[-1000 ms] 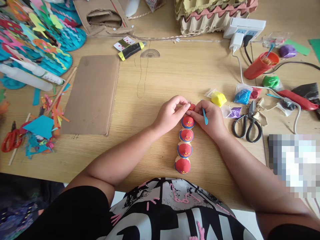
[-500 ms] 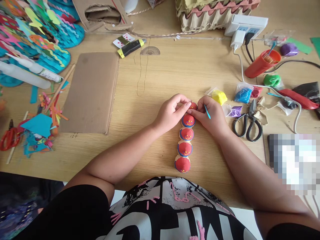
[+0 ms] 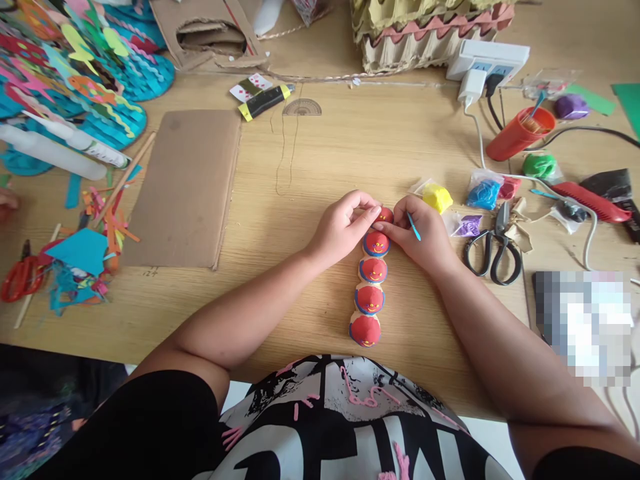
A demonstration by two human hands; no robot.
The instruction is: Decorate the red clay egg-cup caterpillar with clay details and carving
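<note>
A strip of egg-carton cups (image 3: 371,299) runs away from me on the table, several cups capped in red clay with blue edges and small yellow smiling faces. At its far end, my left hand (image 3: 345,227) is closed, thumb and fingers pinching the side of the last red cup (image 3: 385,215). My right hand (image 3: 425,233) is closed on a small blue clay tool (image 3: 414,227), whose end sticks out between the fingers. Its thumb and fingertips meet the right side of that same cup. My fingers partly cover the far cup, so its face is mostly hidden.
Bagged yellow clay (image 3: 437,198), blue clay (image 3: 484,192) and black-handled scissors (image 3: 494,250) lie to the right, near a red cup of sticks (image 3: 520,133). A cardboard sheet (image 3: 185,190) and paper scraps (image 3: 80,257) are left. Another person's hand (image 3: 7,201) shows at the left edge.
The view has shifted slightly. Both my hands keep almost the same place at the far cup. Another person's hand has come in at the left edge.
</note>
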